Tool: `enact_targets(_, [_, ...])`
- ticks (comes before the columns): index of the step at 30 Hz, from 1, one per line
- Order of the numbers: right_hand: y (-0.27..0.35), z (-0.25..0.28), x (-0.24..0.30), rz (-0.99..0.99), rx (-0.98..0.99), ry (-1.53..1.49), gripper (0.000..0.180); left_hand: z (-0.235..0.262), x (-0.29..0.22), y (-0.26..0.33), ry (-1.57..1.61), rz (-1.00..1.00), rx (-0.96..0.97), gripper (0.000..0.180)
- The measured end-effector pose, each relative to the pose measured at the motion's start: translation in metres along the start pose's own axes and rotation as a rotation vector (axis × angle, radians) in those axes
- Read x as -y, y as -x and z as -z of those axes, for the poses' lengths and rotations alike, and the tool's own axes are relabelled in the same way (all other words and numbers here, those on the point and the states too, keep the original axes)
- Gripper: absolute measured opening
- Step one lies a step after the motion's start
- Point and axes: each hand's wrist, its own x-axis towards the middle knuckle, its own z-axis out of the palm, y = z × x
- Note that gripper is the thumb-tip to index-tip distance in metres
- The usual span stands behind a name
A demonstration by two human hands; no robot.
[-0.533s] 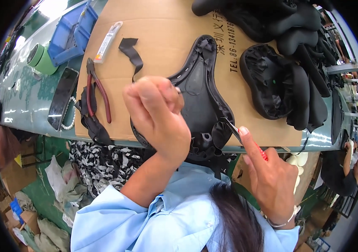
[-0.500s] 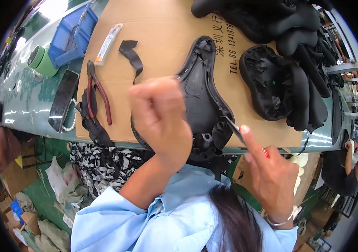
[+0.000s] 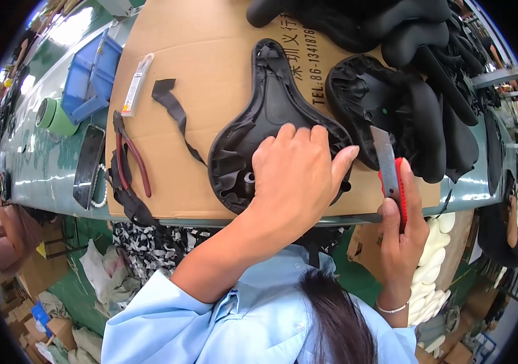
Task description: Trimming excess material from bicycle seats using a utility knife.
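Note:
A black bicycle saddle [image 3: 277, 103] lies upside down on the cardboard, its nose pointing away from me and its cover folded in pleats round the rim. My left hand [image 3: 295, 173] is over the saddle's wide rear part, fingers bent down toward the underside and thumb stretched out to the right. The fingertips are hidden, and nothing shows in that hand. To the right, my right hand [image 3: 401, 236] holds a red utility knife [image 3: 402, 191] with its long blade [image 3: 384, 151] pointing up and away, in front of a second black saddle [image 3: 356, 91], apart from the first one.
Black saddles [image 3: 410, 36] are heaped at the far right. Left on the cardboard [image 3: 198, 48] are red-handled pliers [image 3: 131, 158], a black fabric strip [image 3: 174, 109] and a slim clear case [image 3: 137, 85]. Beyond them sit a blue bin [image 3: 92, 76], green tape [image 3: 58, 115] and a phone [image 3: 89, 167].
My left hand has moved right from the saddle's left side, its thumb now spread. The knife has lifted off the saddle's right edge, blade turned upward. My view has shifted a little.

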Motion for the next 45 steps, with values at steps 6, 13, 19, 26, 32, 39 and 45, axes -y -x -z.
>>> enact_targets(6, [-0.001, -0.002, -0.025, 0.046, -0.042, 0.061, 0.045, -0.03, -0.001, 0.0, 0.268, -0.007, -0.065, 0.027])
enact_targets(13, [-0.019, 0.008, -0.025, 0.338, 0.113, 0.209, 0.054, -0.02, 0.014, 0.011, 0.512, 0.021, -0.043, 0.013])
enact_targets(19, [-0.031, 0.014, 0.01, 0.318, 0.324, 0.592, 0.056, -0.025, 0.021, 0.009, 0.557, -0.024, -0.131, 0.011])
enact_targets(26, [0.023, -0.005, 0.001, 0.087, 0.18, 0.37, 0.059, -0.009, 0.02, 0.012, 0.91, 0.253, -0.239, 0.017])
enact_targets(32, [-0.048, -0.009, -0.009, 0.339, 0.28, 0.38, 0.051, 0.042, 0.043, 0.024, 0.575, -0.01, 0.176, 0.014])
enact_targets(39, [-0.054, -0.036, -0.018, 0.334, 0.418, 0.047, 0.059, 0.047, 0.077, -0.037, 0.882, -0.153, 0.332, 0.022])
enact_targets(45, [-0.004, -0.048, 0.002, 0.175, 0.244, 0.182, 0.061, 0.06, 0.073, -0.048, 1.806, 0.317, 0.06, 0.03])
